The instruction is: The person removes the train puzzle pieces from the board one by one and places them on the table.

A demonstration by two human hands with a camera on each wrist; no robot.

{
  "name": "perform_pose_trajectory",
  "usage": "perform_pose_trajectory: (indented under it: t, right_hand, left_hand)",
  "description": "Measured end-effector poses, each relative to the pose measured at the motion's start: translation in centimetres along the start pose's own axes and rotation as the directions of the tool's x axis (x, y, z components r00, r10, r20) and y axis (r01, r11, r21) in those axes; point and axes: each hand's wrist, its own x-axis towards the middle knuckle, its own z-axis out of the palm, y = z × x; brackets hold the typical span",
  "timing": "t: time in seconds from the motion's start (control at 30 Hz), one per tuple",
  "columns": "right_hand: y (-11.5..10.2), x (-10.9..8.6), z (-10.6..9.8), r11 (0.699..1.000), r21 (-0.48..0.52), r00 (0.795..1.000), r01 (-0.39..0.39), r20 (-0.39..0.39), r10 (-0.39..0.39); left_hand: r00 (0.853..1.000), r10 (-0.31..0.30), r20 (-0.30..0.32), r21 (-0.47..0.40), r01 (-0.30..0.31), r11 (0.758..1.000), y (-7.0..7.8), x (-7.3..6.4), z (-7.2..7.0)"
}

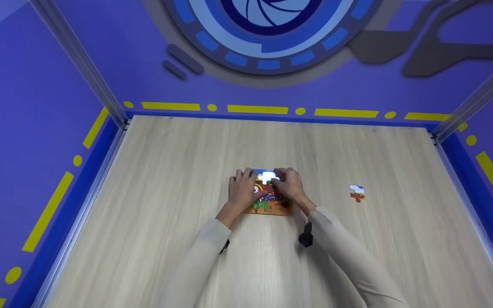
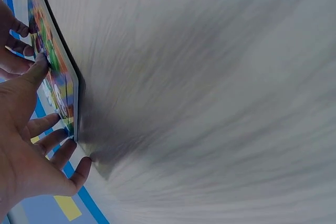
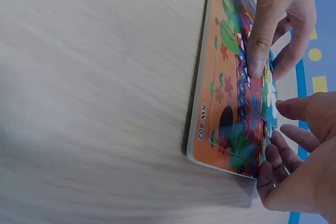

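A colourful jigsaw puzzle board (image 1: pixel 272 209) lies flat on the table between both hands. The left hand (image 1: pixel 242 188) rests over its left side, thumb pressed on the picture and fingers spread along the edge. The right hand (image 1: pixel 290 185) touches the upper right part of the board, fingers bent and thumb tip on the surface. Whether a piece is pinched under those fingertips is hidden. A bright white patch (image 1: pixel 268 177) shaped like a puzzle piece shows between the hands. In the right wrist view the orange border of the puzzle board (image 3: pixel 202 148) carries the print KW-802.
One loose puzzle piece (image 1: pixel 357 193), white and blue above brown, lies to the right of the board. Blue printed walls (image 1: pixel 255 94) with yellow marks enclose the pale wooden table (image 1: pixel 165 171). A black wrist device (image 1: pixel 306 235) hangs under the right sleeve.
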Motion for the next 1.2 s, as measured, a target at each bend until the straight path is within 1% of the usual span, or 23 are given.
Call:
perform_pose_trajectory:
  t: [0.13, 0.27, 0.43, 0.6, 0.73, 0.87, 1.0, 1.2]
  right_hand:
    - [0.0, 0.2, 0.2, 1.0, -0.004, 1.0, 0.004, -0.021, -0.004]
    - [0.0, 0.1, 0.1, 1.0, 0.007, 0.999, -0.022, -0.033, 0.022]
    - [0.1, -0.1, -0.2, 0.997, 0.053, 0.997, -0.064, -0.032, 0.065]
    - [0.1, -0.2, -0.1, 0.991, 0.097, 0.995, -0.087, -0.03, 0.09]
    - [-0.2, -0.1, 0.1, 0.992, 0.106, 0.997, -0.071, -0.02, 0.073]
    - [-0.3, -0.2, 0.1, 0.993, 0.104, 0.998, -0.057, -0.031, 0.061]
    - [-0.2, -0.4, -0.2, 0.99, 0.126, 0.997, -0.061, -0.045, 0.067]
    - [0.2, -0.7, -1.3, 0.984, 0.168, 0.997, -0.056, -0.049, 0.065]
  left_hand:
    - [1.0, 0.002, -0.013, 0.002, -0.002, 1.0, 0.0, 0.0, 0.0]
    - [1.0, 0.007, -0.023, -0.014, -0.007, 1.0, 0.2, -0.1, 0.0]
    - [1.0, 0.014, -0.028, -0.012, -0.014, 1.0, 0.5, 0.0, 0.0]
    - [1.0, 0.022, -0.019, -0.007, -0.022, 1.0, 0.3, -0.1, -0.1]
    - [1.0, 0.01, -0.011, -0.021, -0.01, 1.0, -0.2, -0.2, -0.3]
    - [1.0, 0.011, -0.008, -0.048, -0.011, 0.999, -0.5, -0.2, -0.5]
    - [1.0, 0.016, -0.007, -0.057, -0.017, 0.998, -0.4, -0.2, -0.5]
    - [1.0, 0.009, -0.001, -0.046, -0.009, 0.999, 0.0, 0.0, -0.4]
